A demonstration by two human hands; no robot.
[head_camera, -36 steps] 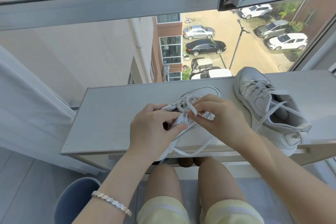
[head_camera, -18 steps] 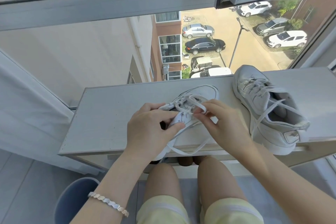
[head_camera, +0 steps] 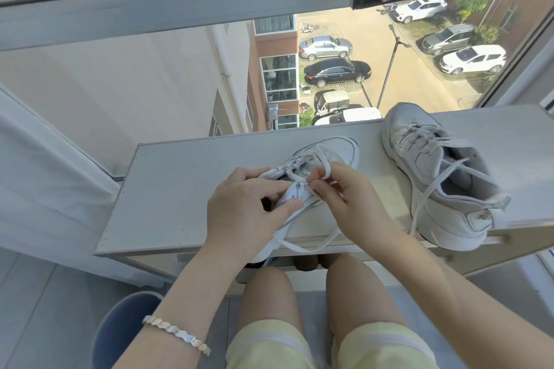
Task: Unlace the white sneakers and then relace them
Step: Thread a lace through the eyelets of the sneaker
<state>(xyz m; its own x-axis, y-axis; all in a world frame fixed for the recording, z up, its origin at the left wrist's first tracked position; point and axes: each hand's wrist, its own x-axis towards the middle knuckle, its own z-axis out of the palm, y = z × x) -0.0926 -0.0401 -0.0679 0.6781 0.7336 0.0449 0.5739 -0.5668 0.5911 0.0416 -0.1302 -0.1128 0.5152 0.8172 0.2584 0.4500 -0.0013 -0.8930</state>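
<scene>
A wide window [head_camera: 329, 75] fills the far side and looks down on parked cars. Below it a pale grey worktop [head_camera: 180, 189] carries both white sneakers. A blue bin [head_camera: 126, 323] stands on the floor under the worktop's left end, beside the person's bare knees. The second sneaker [head_camera: 434, 177] sits at the right of the worktop, toe toward the window and heel over the near edge, with its laces loose across the opening. The sneaker being worked on [head_camera: 332, 150] lies in the middle of the worktop, toe pointing away and heel end at the near edge. The left hand [head_camera: 245, 213] grasps this sneaker by its upper, fingers curled round it and thumb pressed on the eyelet side. The right hand [head_camera: 353, 204] pinches a loop of the lace [head_camera: 325, 169] just above the eyelets, while a loose length hangs over the worktop's edge. A silver bracelet [head_camera: 177, 335] circles the left wrist.
</scene>
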